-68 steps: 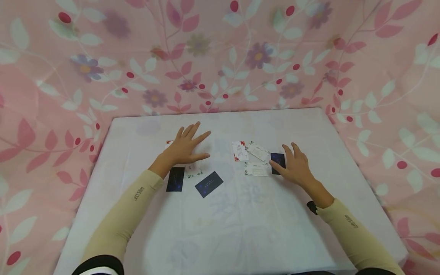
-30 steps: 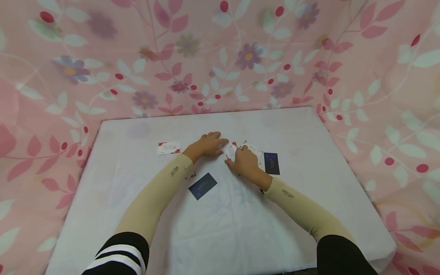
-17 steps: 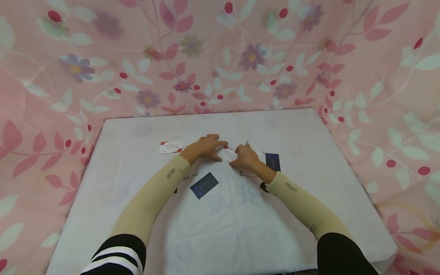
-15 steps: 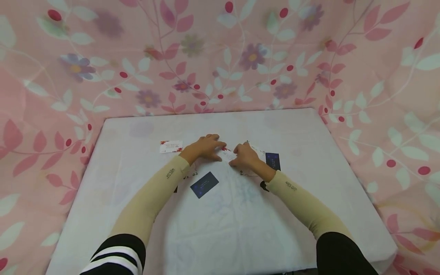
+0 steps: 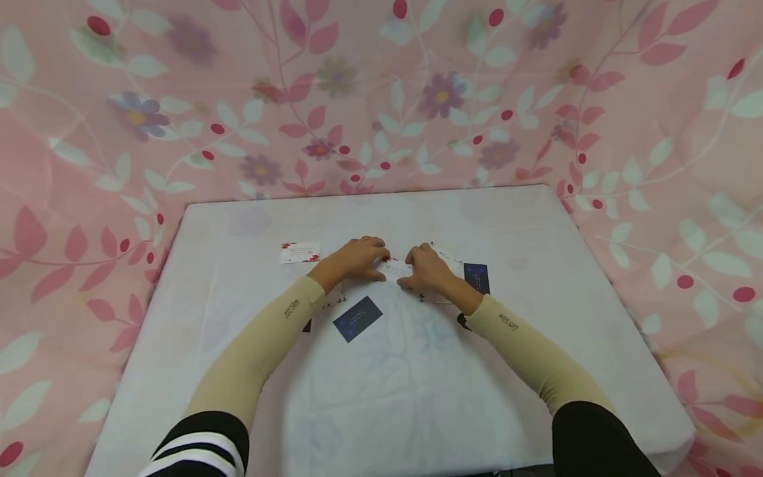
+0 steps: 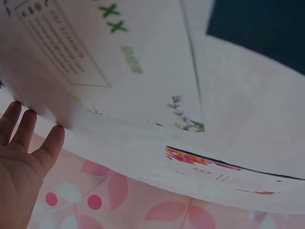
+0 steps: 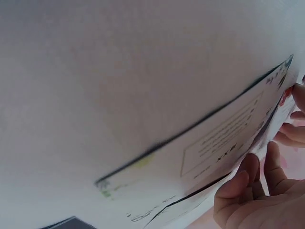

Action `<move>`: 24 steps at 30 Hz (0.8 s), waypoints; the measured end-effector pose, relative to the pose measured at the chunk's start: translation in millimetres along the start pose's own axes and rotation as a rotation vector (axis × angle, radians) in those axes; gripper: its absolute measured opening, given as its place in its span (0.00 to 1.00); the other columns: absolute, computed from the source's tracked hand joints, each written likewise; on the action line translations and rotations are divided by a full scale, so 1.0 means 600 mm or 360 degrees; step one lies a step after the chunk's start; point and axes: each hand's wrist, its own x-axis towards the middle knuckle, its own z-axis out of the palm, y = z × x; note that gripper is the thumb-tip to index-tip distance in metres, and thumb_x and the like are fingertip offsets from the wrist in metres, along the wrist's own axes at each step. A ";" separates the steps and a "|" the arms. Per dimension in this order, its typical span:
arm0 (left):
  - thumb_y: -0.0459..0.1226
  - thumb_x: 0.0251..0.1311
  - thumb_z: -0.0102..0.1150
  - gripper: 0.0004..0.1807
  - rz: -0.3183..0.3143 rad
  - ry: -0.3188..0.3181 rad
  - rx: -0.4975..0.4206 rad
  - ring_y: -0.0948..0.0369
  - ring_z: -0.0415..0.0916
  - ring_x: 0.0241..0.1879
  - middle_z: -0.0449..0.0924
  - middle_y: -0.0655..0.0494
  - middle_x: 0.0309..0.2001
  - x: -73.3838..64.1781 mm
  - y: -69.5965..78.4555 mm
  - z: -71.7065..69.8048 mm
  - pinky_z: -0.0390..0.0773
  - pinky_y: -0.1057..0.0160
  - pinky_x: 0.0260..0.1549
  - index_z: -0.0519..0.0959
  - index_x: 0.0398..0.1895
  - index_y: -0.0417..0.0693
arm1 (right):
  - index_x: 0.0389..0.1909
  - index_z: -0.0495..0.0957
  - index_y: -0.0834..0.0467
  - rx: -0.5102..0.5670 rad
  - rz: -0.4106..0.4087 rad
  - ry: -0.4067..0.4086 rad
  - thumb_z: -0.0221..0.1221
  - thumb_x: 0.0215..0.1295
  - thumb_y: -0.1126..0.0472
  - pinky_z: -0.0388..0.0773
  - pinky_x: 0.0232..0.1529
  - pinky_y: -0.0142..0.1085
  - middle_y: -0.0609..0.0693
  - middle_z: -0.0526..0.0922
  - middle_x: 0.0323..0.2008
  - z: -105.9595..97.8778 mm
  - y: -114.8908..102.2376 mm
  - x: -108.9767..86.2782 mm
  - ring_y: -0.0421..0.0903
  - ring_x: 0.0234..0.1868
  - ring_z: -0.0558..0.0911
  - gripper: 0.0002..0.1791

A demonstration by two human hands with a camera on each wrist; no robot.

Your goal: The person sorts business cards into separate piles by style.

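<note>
you have both hands on one job here: positioning the red-and-white card (image 5: 396, 268), which lies between your left thumb and forefinger on one side and your right hand on the other. your right hand (image 5: 432, 271) pinches its near end between thumb and fingers. your left hand (image 5: 357, 257) reaches to the opposite end; the left wrist view shows its outer fingers stretched out and a little apart, but whether thumb and forefinger grip the card or only touch it, you can't tell. nor is it clear whether the card lies flat or is slightly raised.

just beyond your right hand is a leaf-bordered card (image 5: 448, 258), and to its right a dark blue card (image 5: 477, 277). to the left of your left hand sits a flowered card (image 5: 300, 252); nearer to you, below that hand, a second blue card (image 5: 357, 319) lies at a slant.

the step looks like shifting or turning the card, so the next move seems to call for light, even fingertips at both ends; pressing unevenly could bend it, and a sweeping wrist could drag its neighbours.
</note>
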 end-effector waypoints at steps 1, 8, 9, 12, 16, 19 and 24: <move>0.58 0.59 0.64 0.34 0.0007 0.0003 0.0022 0.50 0.60 0.72 0.66 0.50 0.70 -0.001 -0.001 0.001 0.65 0.43 0.66 0.73 0.66 0.55 | 0.51 0.75 0.63 0.0017 -0.0012 0.0004 0.70 0.55 0.47 0.76 0.52 0.44 0.58 0.75 0.49 0.000 0.000 0.000 0.52 0.47 0.76 0.31; 0.55 0.60 0.65 0.33 0.0044 0.0029 0.0041 0.53 0.70 0.64 0.74 0.53 0.62 -0.009 0.008 -0.003 0.68 0.44 0.64 0.73 0.64 0.50 | 0.51 0.74 0.61 0.0231 0.0005 0.0006 0.65 0.63 0.53 0.76 0.47 0.43 0.57 0.80 0.46 -0.003 0.006 0.004 0.50 0.43 0.78 0.21; 0.55 0.59 0.66 0.33 0.0051 0.0044 0.0027 0.54 0.71 0.62 0.76 0.52 0.60 -0.010 0.008 -0.004 0.69 0.45 0.63 0.73 0.64 0.49 | 0.50 0.75 0.61 0.0281 0.0003 0.0008 0.63 0.65 0.55 0.75 0.45 0.43 0.57 0.80 0.45 -0.002 0.008 0.005 0.50 0.42 0.77 0.18; 0.54 0.56 0.69 0.35 0.0062 0.0092 -0.0053 0.56 0.74 0.57 0.78 0.53 0.56 -0.015 0.009 -0.009 0.70 0.46 0.61 0.74 0.64 0.49 | 0.50 0.76 0.59 0.0449 -0.0006 0.0013 0.58 0.70 0.58 0.74 0.42 0.40 0.55 0.80 0.42 -0.004 0.012 0.006 0.48 0.39 0.76 0.13; 0.52 0.51 0.74 0.39 0.0069 0.0136 -0.0146 0.58 0.74 0.53 0.77 0.53 0.56 -0.020 0.009 -0.013 0.72 0.49 0.59 0.73 0.65 0.51 | 0.51 0.78 0.61 0.0709 -0.0011 0.0037 0.55 0.72 0.60 0.75 0.39 0.37 0.55 0.80 0.42 -0.006 0.016 0.007 0.48 0.40 0.77 0.12; 0.51 0.50 0.74 0.39 0.0061 0.0137 -0.0180 0.59 0.74 0.50 0.76 0.54 0.56 -0.023 0.008 -0.011 0.74 0.52 0.57 0.73 0.66 0.51 | 0.52 0.79 0.62 0.0852 -0.0015 0.0063 0.55 0.73 0.62 0.75 0.39 0.36 0.57 0.81 0.45 -0.007 0.018 0.007 0.49 0.43 0.78 0.12; 0.50 0.56 0.70 0.37 0.0035 0.0116 -0.0248 0.60 0.73 0.45 0.75 0.54 0.55 -0.029 0.008 -0.003 0.76 0.59 0.53 0.70 0.68 0.49 | 0.50 0.80 0.62 0.0986 -0.0004 0.0086 0.56 0.72 0.62 0.74 0.35 0.34 0.57 0.81 0.45 -0.004 0.022 0.010 0.48 0.40 0.78 0.12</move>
